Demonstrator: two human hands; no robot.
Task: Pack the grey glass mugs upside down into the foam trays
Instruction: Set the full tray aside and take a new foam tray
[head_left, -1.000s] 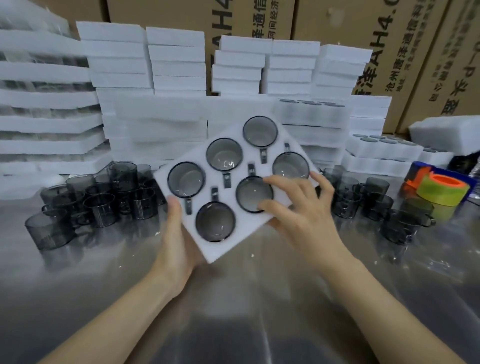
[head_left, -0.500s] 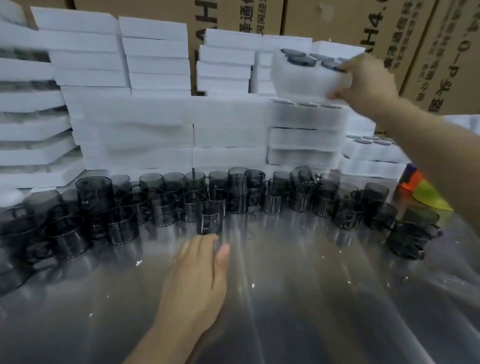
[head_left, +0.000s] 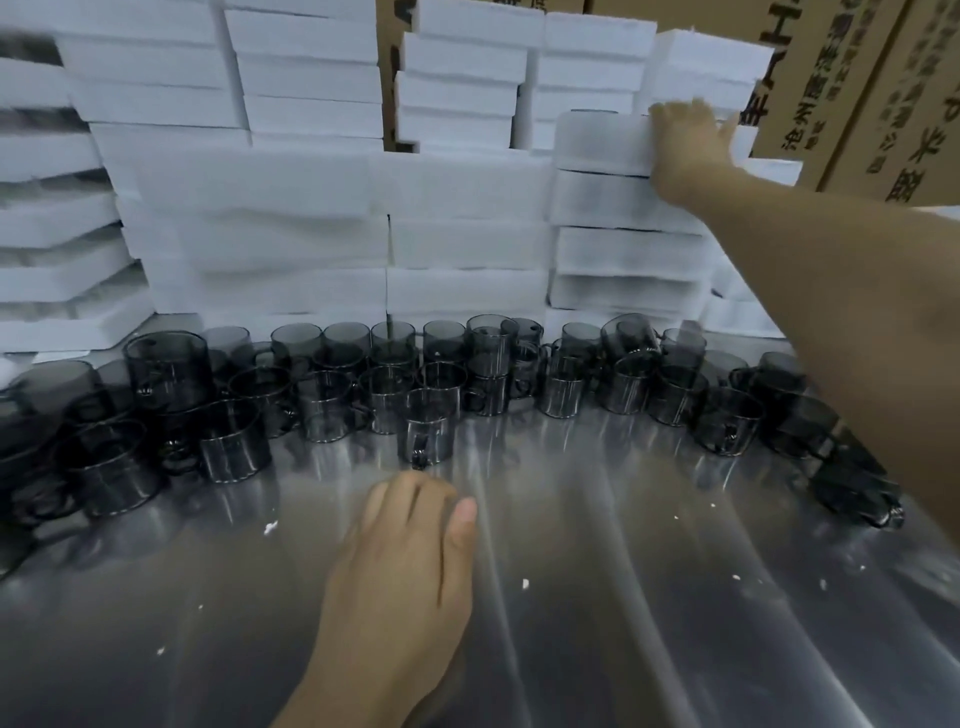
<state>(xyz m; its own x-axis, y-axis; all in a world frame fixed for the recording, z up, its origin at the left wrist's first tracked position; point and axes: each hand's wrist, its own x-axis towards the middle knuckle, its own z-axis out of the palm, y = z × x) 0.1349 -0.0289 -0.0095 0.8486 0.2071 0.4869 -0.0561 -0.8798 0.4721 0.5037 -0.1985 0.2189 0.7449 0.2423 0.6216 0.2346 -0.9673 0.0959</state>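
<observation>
Several grey glass mugs (head_left: 426, 434) stand upright in a loose row across the back of the shiny metal table (head_left: 623, 597). Behind them rise stacks of white foam trays (head_left: 467, 192). A filled foam tray (head_left: 597, 143) lies on top of the right-hand stack. My right hand (head_left: 685, 140) reaches far out and lies against that tray's right end, fingers stretched and blurred. Palm down on the table, my left hand (head_left: 410, 545) rests with straight fingers just in front of the nearest mug, holding nothing.
More foam trays (head_left: 57, 218) are piled at the left. Brown cardboard boxes (head_left: 852, 78) stand behind at the right. Small white foam crumbs (head_left: 270, 527) dot the table. A mug (head_left: 862, 493) lies tipped at the right end of the row.
The filled tray went from both hands up onto the right stack. My right hand has lowered it onto the pile; my left hand came down flat on the table.
</observation>
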